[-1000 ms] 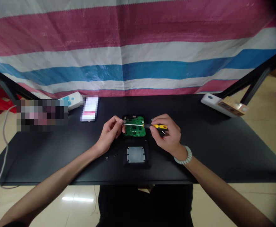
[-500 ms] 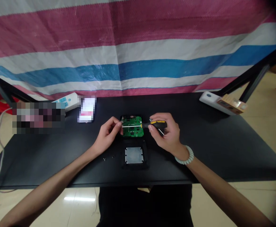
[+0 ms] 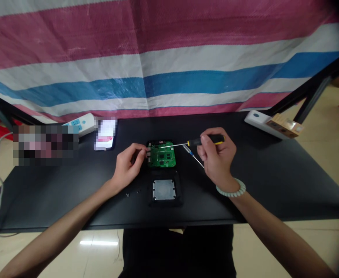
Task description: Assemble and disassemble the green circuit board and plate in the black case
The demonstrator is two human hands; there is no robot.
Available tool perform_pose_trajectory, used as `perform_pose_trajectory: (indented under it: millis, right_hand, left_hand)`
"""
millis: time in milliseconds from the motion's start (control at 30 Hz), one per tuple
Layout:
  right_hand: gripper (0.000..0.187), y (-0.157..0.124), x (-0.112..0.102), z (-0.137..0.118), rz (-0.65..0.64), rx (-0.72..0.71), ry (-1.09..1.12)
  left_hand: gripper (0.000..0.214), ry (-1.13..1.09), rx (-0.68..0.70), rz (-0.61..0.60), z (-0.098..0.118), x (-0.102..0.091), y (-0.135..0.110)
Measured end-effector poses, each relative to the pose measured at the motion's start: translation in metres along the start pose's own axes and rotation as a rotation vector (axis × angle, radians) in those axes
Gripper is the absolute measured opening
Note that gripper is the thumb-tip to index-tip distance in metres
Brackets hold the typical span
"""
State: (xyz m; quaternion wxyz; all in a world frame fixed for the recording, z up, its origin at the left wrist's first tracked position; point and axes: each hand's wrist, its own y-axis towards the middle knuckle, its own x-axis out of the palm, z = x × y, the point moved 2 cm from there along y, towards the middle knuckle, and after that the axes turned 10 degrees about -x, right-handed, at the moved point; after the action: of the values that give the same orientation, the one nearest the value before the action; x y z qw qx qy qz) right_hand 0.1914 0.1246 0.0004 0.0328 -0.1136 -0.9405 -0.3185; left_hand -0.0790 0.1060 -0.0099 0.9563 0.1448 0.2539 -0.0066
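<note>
A green circuit board (image 3: 162,157) lies in a black case half at the middle of the black table (image 3: 273,177). My left hand (image 3: 128,166) is closed in a pinch at the board's left edge, on something too small to name. My right hand (image 3: 215,156) grips a screwdriver (image 3: 198,141) with a black and yellow handle, its shaft pointing left over the board's far edge. A second thin tool (image 3: 193,156) with a blue collar sticks out from the same hand. Nearer me lies the other case half with a square metal plate (image 3: 164,189).
Tiny screws (image 3: 132,193) lie left of the metal plate. A phone (image 3: 105,133) and a white power strip (image 3: 80,124) sit at the back left, another white strip with a small cardboard box (image 3: 285,126) at the back right. A striped tarp hangs behind.
My right hand has lifted and moved right and away, drawing the screwdriver tip off my left fingers to the board's far edge. My left hand stays pinched at the board's left side.
</note>
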Motion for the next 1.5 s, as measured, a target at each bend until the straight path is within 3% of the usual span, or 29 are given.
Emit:
perform_pose_trajectory:
  millis: [100, 200, 333, 533, 800, 1500]
  right_hand:
    - [0.028, 0.005, -0.004, 0.003, 0.030, -0.005, 0.017]
    - [0.032, 0.006, -0.006, -0.002, -0.020, -0.056, -0.050]
    - [0.032, 0.001, -0.003, -0.013, -0.198, -0.150, -0.203]
    - [0.024, -0.010, 0.008, -0.020, -0.402, -0.246, -0.222]
    - [0.023, -0.007, 0.007, -0.019, -0.336, -0.285, -0.274]
    - [0.026, -0.011, 0.009, -0.020, -0.393, -0.294, -0.293]
  left_hand:
    - [0.011, 0.187, 0.281, -0.013, 0.006, 0.002, -0.004]
    - [0.014, 0.305, 0.552, -0.127, 0.013, 0.007, -0.010]
    - [0.021, 0.336, 0.700, -0.313, 0.018, 0.012, -0.016]
    - [0.029, 0.336, 0.724, -0.397, 0.016, 0.011, -0.015]
    - [0.029, 0.344, 0.737, -0.412, 0.014, 0.013, -0.016]
    - [0.033, 0.399, 0.794, -0.476, 0.013, 0.017, -0.018]
